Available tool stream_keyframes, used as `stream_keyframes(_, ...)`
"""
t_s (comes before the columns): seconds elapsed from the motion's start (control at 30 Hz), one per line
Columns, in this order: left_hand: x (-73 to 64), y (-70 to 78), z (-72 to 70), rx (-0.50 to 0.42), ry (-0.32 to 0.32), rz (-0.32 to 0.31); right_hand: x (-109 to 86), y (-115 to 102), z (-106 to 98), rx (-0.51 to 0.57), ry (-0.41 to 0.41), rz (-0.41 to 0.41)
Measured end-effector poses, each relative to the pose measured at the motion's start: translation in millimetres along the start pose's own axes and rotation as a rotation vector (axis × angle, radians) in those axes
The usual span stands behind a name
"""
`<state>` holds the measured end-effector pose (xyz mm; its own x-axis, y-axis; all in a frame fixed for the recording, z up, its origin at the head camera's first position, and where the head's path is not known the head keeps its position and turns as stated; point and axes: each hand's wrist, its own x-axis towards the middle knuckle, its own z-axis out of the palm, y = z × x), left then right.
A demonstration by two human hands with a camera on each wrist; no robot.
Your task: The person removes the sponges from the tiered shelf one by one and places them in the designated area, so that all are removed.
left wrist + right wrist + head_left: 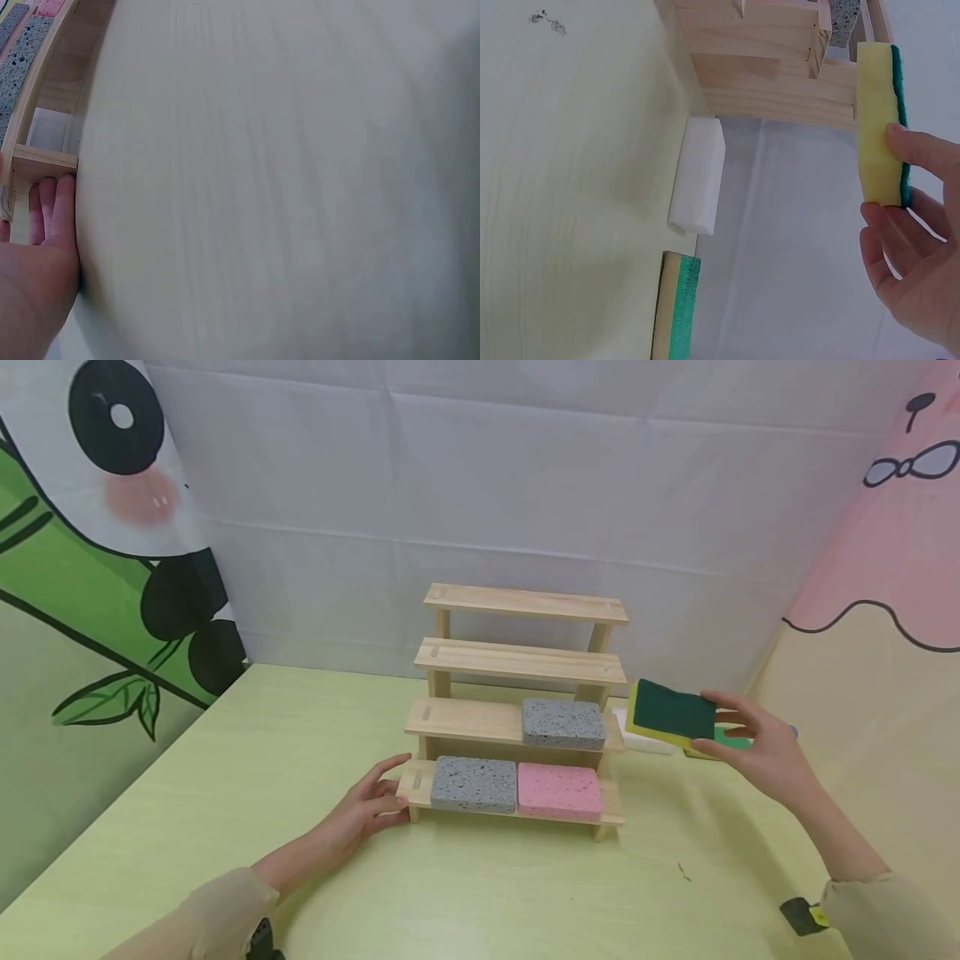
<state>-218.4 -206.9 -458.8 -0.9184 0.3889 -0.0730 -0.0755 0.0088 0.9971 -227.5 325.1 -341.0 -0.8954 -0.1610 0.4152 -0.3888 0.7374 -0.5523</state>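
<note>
Left hand (364, 811) holds rack (517, 662) edge; right (768, 758) pinches sponge (670, 712) (room beneath).

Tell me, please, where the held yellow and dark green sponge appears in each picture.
Head: the sponge is right of centre, in the right hand.
Left wrist: it is not in this picture.
Right wrist: upper right, dark green layer along its right edge.
Shared landmark: the wooden rack, seen in all three.
</note>
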Motion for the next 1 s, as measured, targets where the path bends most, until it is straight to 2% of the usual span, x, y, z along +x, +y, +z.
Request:
stream_keyframes(0.27,-0.6,0.0,-0.5,0.002,-0.003,-0.001,0.0,16,1,-0.001,-0.042,-0.011)
stream_keyframes(0.57,-0.6,1.3,0.7,0.004,0.000,-0.005,-0.3,37,14,-0.006,-0.116,0.002)
stream_keyframes(0.8,-0.6,1.4,0.9,0.012,0.008,-0.011,-3.4,48,24,-0.022,-0.163,-0.023)
stream_keyframes(1.0,0.0,1.2,1.0,0.007,0.012,-0.015,-5.2,56,32,0.049,-0.259,0.062)
